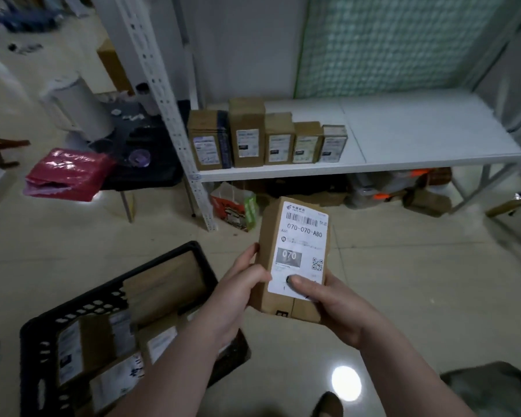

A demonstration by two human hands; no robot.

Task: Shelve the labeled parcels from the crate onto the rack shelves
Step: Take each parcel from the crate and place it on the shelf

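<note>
Parcel 070-070-A80 (292, 260) in closed grip of left hand (241, 284) and right hand (328, 299); five parcels (278, 139) on rack shelf (418, 130), several left in crate (175, 254).

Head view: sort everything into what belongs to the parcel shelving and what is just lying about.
Job: held parcel, left hand, right hand, black crate, crate parcels, five shelved parcels, rack shelf.
Lying about: red bag, white container, paper bag under the shelf.
</note>
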